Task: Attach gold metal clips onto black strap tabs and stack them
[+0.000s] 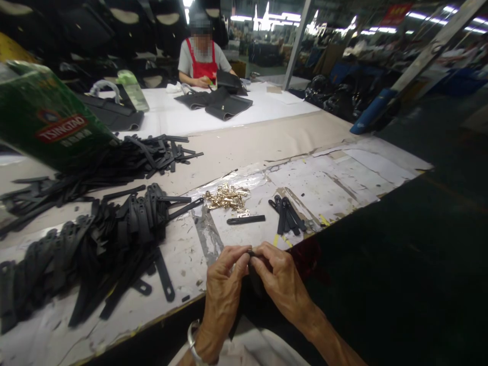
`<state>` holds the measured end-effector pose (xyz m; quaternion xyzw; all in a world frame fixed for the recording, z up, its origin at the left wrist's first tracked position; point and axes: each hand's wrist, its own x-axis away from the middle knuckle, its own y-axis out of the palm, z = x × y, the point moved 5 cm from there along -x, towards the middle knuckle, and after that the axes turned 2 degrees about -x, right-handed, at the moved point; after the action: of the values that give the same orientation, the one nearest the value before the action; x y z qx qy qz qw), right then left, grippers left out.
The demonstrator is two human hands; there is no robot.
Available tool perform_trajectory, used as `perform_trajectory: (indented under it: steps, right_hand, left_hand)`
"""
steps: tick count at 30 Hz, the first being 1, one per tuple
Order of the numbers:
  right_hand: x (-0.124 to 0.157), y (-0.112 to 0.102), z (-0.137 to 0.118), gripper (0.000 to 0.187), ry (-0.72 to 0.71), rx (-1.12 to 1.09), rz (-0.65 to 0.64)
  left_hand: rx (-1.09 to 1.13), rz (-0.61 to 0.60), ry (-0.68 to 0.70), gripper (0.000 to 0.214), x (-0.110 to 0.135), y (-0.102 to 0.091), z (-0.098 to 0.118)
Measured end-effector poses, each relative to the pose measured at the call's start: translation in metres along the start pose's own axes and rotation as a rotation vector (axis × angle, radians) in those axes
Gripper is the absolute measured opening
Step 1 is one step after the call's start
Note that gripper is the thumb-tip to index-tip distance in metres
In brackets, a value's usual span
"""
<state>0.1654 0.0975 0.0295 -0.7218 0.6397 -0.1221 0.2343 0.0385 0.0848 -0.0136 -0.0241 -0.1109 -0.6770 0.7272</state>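
My left hand (224, 277) and my right hand (282, 277) meet at the table's front edge, thumbs and fingers pinched together. Between them is a black strap (256, 280), its lower part hanging below the fingers. A small gold glint shows at its top, mostly covered by my fingertips. Just beyond my hands lies a single black strap (246, 220). Behind it is a heap of gold metal fittings (227, 197). To the right, several black straps (287, 216) lie in a small fanned group.
A large pile of black straps (141, 218) covers the left side, with more spilling from a green bag (49, 117). Across the table (373, 168), a person in a red apron (206, 63) handles black pieces (229, 104). A green bottle (133, 91) stands at the far left.
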Motion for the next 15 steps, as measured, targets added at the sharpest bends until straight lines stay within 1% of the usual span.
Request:
perform_trajectory:
  steps: [4, 7, 12, 15]
  right_hand:
    - [0.002, 0.006, 0.002, 0.016, 0.035, 0.001, -0.038]
    - [0.003, 0.011, 0.005, 0.017, 0.057, -0.001, -0.056]
    - [0.006, 0.017, 0.009, 0.017, 0.009, 0.078, -0.032]
    - [0.008, 0.02, 0.009, 0.019, -0.003, 0.058, -0.054]
  left_hand:
    - [0.054, -0.004, -0.019, 0.024, 0.003, 0.001, -0.002]
    - [0.045, 0.025, -0.029, 0.024, 0.006, 0.001, -0.004]
    - [-0.029, 0.089, 0.007, 0.024, 0.011, -0.002, -0.008]
    - [-0.026, 0.102, -0.009, 0.024, 0.014, -0.004, -0.013]
